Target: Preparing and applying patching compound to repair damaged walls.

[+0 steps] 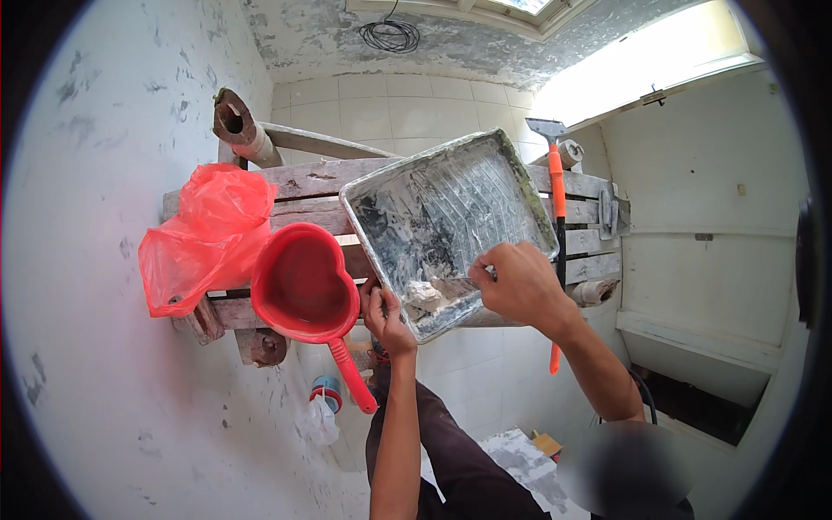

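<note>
A grey paint tray, its ribbed floor smeared with dried white and dark residue, rests tilted across a bench of weathered wooden slats. My left hand pinches the tray's near left rim. Fingers closed, my right hand is over the tray's near end, gripping a thin flat-bladed tool that is mostly hidden under the fingers. Touching that blade is a lump of whitish paste in the tray's near corner. Just left of my left hand sits a red heart-shaped dipper, its handle pointing toward me.
A crumpled red plastic bag covers the bench's left end. Along its right side stands a long-handled scraper with orange and black sections. Below are a blue-and-red can and a white plastic bag. Coiled black cable lies beyond the bench.
</note>
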### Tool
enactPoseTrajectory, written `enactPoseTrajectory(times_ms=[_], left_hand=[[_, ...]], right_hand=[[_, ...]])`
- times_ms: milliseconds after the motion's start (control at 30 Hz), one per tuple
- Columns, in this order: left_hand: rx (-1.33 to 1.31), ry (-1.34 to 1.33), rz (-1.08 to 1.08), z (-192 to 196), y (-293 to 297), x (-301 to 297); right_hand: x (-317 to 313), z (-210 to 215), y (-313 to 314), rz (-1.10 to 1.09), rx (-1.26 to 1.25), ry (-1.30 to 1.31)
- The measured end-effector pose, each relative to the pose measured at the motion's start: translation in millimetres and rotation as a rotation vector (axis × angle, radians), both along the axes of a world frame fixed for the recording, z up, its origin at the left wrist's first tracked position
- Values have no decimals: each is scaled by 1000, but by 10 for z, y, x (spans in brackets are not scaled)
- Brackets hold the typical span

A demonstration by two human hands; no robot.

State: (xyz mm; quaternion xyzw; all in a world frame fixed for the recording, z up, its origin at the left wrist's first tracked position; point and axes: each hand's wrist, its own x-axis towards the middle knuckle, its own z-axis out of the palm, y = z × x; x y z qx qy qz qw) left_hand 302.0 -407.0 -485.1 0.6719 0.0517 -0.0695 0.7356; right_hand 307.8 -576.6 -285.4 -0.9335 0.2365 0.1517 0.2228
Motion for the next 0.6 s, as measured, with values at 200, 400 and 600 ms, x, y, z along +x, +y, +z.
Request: enactPoseTrajectory(times_ms=[200,400,600], left_hand=[[-26,-1,21,-53,-9,-11],[-63,95,40,54,27,21],[-50,65,12,58,-7,7]], right_hand=[[82,-630,-388,-42,151,104],[-152,-433,70,68,176,0],[-418,-583,535,152,-27,18]])
